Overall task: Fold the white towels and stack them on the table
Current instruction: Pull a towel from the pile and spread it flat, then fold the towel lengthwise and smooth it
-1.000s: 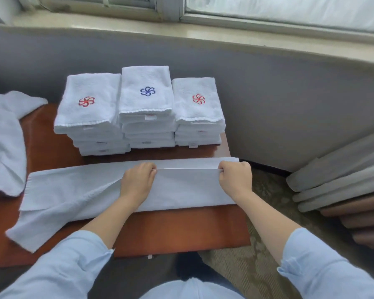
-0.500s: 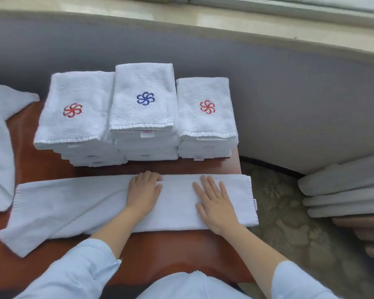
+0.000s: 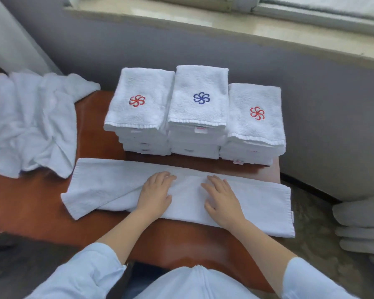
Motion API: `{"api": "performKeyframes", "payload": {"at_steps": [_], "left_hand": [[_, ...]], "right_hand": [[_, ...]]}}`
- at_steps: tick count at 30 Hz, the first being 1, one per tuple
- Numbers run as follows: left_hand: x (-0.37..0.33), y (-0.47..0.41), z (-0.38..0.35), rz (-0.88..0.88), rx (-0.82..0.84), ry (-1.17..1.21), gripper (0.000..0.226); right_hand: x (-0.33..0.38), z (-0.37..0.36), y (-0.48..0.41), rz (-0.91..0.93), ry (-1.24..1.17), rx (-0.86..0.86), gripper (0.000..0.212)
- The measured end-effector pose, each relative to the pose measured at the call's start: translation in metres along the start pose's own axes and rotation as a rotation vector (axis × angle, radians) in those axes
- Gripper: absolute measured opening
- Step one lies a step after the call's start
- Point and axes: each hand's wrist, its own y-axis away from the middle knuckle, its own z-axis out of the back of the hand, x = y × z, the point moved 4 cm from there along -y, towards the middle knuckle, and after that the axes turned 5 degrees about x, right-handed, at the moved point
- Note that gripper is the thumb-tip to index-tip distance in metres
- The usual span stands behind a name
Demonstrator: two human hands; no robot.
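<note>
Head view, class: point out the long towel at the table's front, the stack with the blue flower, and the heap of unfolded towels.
Long towel [image 3: 188, 199], head view: middle of its folded cloth.
Blue-flower stack [image 3: 199, 112], head view: top towel, below the flower.
Unfolded heap [image 3: 35, 124], head view: crumpled middle.

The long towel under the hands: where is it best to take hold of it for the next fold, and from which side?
Probably its right end, pinched at both corners, coming from the right. The towel lies flat as a strip; that end is straight and hangs past the table edge, so it should be easy to pinch there.
</note>
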Motion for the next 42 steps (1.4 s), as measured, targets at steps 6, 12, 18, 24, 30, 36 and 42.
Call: {"api": "performKeyframes", "payload": {"at_steps": [6,12,18,24,30,36,42], "left_hand": [[0.096,0.058,0.027,0.1,-0.06,0.032,0.053],[0.194,0.098,0.05,0.114,-0.034,0.063,0.043],[0.268,0.114,0.052,0.022,0.133,0.041,0.049],[0.298,0.103,0.05,-0.075,0.15,0.029,0.053],[0.306,0.085,0.064,-0.022,0.081,0.201,0.015],[0.329,0.063,0.072,0.27,0.078,0.291,0.021],[0.332,0.059,0.066,0.327,0.136,0.275,0.04]], "right_hand": [[0.093,-0.025,-0.047,0.142,-0.063,0.006,0.045],[0.192,-0.059,-0.086,0.257,-0.066,-0.008,0.03],[0.242,-0.093,-0.113,0.258,0.007,0.051,0.033],[0.261,-0.103,-0.117,0.199,0.12,-0.037,0.05],[0.274,-0.096,-0.128,0.129,0.141,-0.126,0.015],[0.281,-0.071,-0.159,-0.144,0.025,-0.337,0.029],[0.281,-0.091,-0.139,-0.249,0.022,-0.203,0.036]]}}
